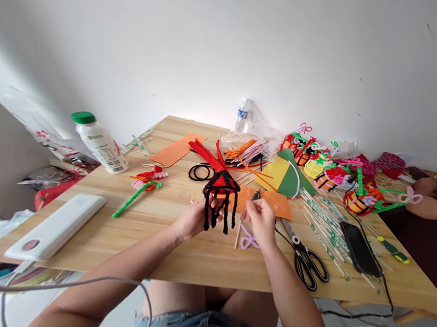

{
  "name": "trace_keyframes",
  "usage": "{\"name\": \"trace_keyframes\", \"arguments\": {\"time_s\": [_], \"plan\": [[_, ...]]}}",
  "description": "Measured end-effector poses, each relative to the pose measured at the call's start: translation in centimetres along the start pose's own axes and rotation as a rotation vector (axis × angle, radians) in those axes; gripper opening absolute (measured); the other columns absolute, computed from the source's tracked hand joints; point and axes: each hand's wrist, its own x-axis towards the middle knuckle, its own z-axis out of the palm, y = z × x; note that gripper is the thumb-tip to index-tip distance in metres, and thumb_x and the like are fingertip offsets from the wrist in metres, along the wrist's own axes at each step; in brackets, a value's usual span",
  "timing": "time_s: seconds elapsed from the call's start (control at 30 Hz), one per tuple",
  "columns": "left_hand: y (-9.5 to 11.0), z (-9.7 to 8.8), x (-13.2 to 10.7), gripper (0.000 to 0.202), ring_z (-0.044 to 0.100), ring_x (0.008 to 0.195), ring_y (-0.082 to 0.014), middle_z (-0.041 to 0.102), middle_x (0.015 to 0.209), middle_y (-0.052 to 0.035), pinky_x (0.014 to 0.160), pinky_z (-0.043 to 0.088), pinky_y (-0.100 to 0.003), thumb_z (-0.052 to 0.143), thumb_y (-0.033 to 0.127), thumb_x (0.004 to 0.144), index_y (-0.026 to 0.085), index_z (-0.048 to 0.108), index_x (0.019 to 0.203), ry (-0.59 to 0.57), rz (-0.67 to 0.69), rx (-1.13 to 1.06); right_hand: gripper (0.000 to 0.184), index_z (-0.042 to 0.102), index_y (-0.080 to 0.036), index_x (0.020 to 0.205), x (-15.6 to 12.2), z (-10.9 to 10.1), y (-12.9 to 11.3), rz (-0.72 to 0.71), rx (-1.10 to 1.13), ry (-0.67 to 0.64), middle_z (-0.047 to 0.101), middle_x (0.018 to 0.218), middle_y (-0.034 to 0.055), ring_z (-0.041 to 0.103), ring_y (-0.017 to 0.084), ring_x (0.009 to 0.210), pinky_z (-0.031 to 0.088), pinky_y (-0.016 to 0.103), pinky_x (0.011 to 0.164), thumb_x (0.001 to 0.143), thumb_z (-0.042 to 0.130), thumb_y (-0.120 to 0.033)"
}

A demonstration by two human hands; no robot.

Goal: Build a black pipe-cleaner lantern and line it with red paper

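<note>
My left hand (193, 221) holds a red and black pipe-cleaner figure (221, 191) above the wooden table (129, 237); its black legs hang down and red stems stick up behind it. My right hand (261, 218) is close beside it, fingers pinched on a small dark piece (255, 195). Under my right hand lie a thin wooden stick (237, 234) and a lilac pipe-cleaner loop (247, 240).
Black scissors (307, 258) and a phone (360, 249) lie to the right, near striped sticks (323, 217) and finished pipe-cleaner baskets (359, 200). A white power bank (56, 226), a green-capped bottle (99, 143) and a green stem flower (141, 187) sit left. Another person's arm (427, 202) rests far right.
</note>
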Motion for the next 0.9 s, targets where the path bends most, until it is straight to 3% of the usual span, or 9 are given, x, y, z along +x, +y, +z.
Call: {"name": "trace_keyframes", "arguments": {"time_s": [0.17, 0.23, 0.33, 0.43, 0.53, 0.73, 0.9], "plan": [[0.4, 0.5, -0.3, 0.044, 0.053, 0.063, -0.0116, 0.066, 0.095, -0.0071, 0.056, 0.042, -0.025, 0.075, 0.045, 0.071, 0.017, 0.042, 0.062, -0.023, -0.009, -0.019, 0.038, 0.056, -0.021, 0.065, 0.1, -0.7, -0.4, -0.123, -0.165, 0.050, 0.057, 0.054, -0.0018, 0.058, 0.015, 0.056, 0.049, 0.029, 0.062, 0.084, 0.058, -0.054], [0.2, 0.5, -0.3, 0.044, 0.052, 0.062, -0.0114, 0.065, 0.089, -0.0061, 0.055, 0.041, -0.025, 0.075, 0.046, 0.071, 0.017, 0.044, 0.062, -0.039, -0.001, -0.006, 0.038, 0.059, -0.021, 0.066, 0.0, -0.8, -0.3, -0.154, -0.227, -0.005, 0.062, 0.064, 0.0018, 0.061, 0.017, 0.065, 0.050, 0.030, 0.066, 0.087, 0.053, -0.052], [-0.3, 0.3, -0.3, 0.044, 0.052, 0.061, -0.0120, 0.059, 0.072, -0.0026, 0.055, 0.041, -0.024, 0.076, 0.047, 0.070, 0.017, 0.045, 0.061, -0.047, 0.020, 0.026, 0.026, 0.062, -0.021, 0.079, -0.1, -0.4, 0.0, -0.219, -0.270, -0.060, 0.064, 0.079, 0.0038, 0.062, 0.018, 0.072, 0.052, 0.031, 0.067, 0.079, 0.066, -0.047], [-0.9, 0.0, -0.2, 0.043, 0.052, 0.059, -0.0121, 0.056, 0.065, -0.0017, 0.055, 0.040, -0.024, 0.075, 0.049, 0.071, 0.017, 0.047, 0.062, -0.063, 0.015, 0.073, 0.025, 0.061, -0.023, 0.081, -0.3, 0.0, 0.2, -0.334, -0.353, -0.032, 0.063, 0.084, 0.0043, 0.061, 0.018, 0.072, 0.054, 0.032, 0.068, 0.072, 0.074, -0.042], [-1.4, -0.2, -0.1, 0.043, 0.051, 0.058, -0.0112, 0.057, 0.067, -0.0022, 0.056, 0.040, -0.025, 0.073, 0.049, 0.072, 0.016, 0.049, 0.061, -0.095, 0.025, 0.114, 0.017, 0.061, -0.023, 0.081, -0.3, 0.0, 0.4, -0.381, -0.400, 0.004, 0.063, 0.081, 0.0044, 0.061, 0.018, 0.070, 0.053, 0.033, 0.068, 0.079, 0.068, -0.038], [-1.4, -0.4, -0.1, 0.043, 0.050, 0.059, -0.0104, 0.058, 0.071, -0.0027, 0.057, 0.038, -0.024, 0.074, 0.050, 0.071, 0.016, 0.050, 0.061, -0.098, 0.046, 0.145, 0.016, 0.065, -0.022, 0.082, -0.2, -0.4, 0.6, -0.260, -0.290, 0.002, 0.066, 0.081, 0.0049, 0.063, 0.019, 0.074, 0.052, 0.032, 0.070, 0.083, 0.062, -0.037], [-1.2, -0.2, -0.3, 0.044, 0.049, 0.058, -0.0101, 0.059, 0.074, -0.0037, 0.056, 0.038, -0.024, 0.074, 0.050, 0.070, 0.015, 0.049, 0.061, -0.105, 0.023, 0.137, 0.016, 0.060, -0.020, 0.074, -0.3, -0.3, -0.3, -0.095, -0.087, 0.008, 0.058, 0.062, -0.0025, 0.058, 0.014, 0.061, 0.047, 0.027, 0.062, 0.081, 0.062, -0.035]]}}
